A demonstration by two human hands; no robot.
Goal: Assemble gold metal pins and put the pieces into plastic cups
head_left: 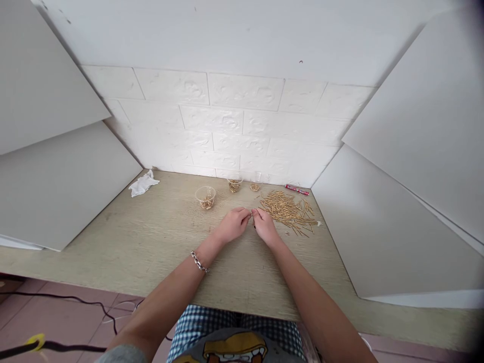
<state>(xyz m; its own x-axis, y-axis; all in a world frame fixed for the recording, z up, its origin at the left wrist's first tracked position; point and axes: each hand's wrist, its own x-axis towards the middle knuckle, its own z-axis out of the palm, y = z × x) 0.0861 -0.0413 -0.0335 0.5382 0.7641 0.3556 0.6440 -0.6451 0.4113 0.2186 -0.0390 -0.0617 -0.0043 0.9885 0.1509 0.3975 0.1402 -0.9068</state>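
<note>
the table (166,237) fills the middle of the frame, closed in by pale panels at the left (71,186) and the right (393,227), with a white wall (225,121) across the back. left of centre lies a crumpled white tissue (144,183). nearer the middle stands a clear cup (205,196), with a second clear cup (235,181) and some small golden parts (255,186) further back, near the wall. a red tube (297,190) lies right of centre, just behind a spread of golden sticks (285,209). dark cables (75,298) run over the pink floor at lower left.

the left hand (233,223) and right hand (265,226) meet at the centre of the frame, fingers pinched narrow around a small piece (251,215); it is mostly hidden, so i can't tell what it is or which way its long axis runs. the right hand covers part of the spread's left edge. the sticks point many ways, a lot of them slanting from upper left to lower right, and a few splay out loose at the lower right.

the sticks are thin, straight and metallic-looking; the cups are see-through, round-rimmed and hold small golden bits. the table has a streaky, wood-like grain, and the wall is embossed like brick. a chain bracelet (199,262) circles the left wrist.
</note>
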